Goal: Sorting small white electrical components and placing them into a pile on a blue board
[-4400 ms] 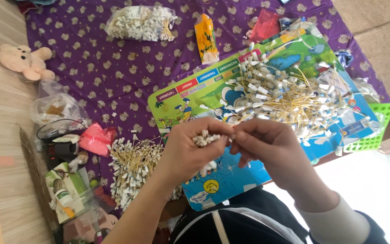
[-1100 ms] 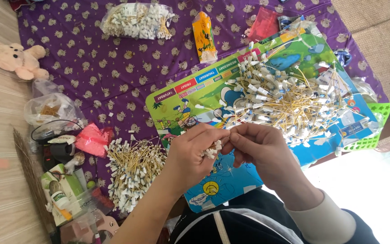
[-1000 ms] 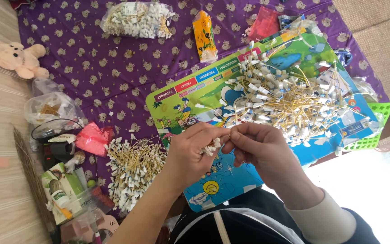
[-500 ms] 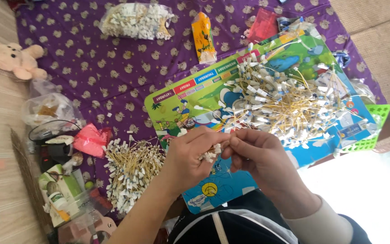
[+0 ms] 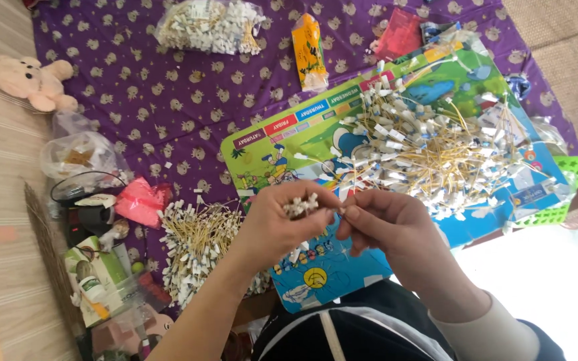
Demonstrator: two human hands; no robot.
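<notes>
A purple cloth [image 5: 168, 107] printed with small pale motifs covered most of the frame, spread over a striped woven mat [image 5: 1, 167] along the left edge. Across the centre and right lay a glossy, brightly coloured board [image 5: 316, 134] with cartoon figures and a row of coloured label strips, heaped with a loose pile of tags [image 5: 429, 147], white paper slips on yellow strings. A neater bundle of tags [image 5: 195, 241] sat lower left on the cloth, a clear bag of tags [image 5: 209, 27] at the top, and an orange packet [image 5: 309, 50] beside it. A pink plush toy [image 5: 31, 80] rested upper left. At lower centre, the left hand [image 5: 279, 227] gripped a small bunch of tags [image 5: 300, 206], while the right hand [image 5: 386, 224] pinched at its edge with closed fingertips.
</notes>
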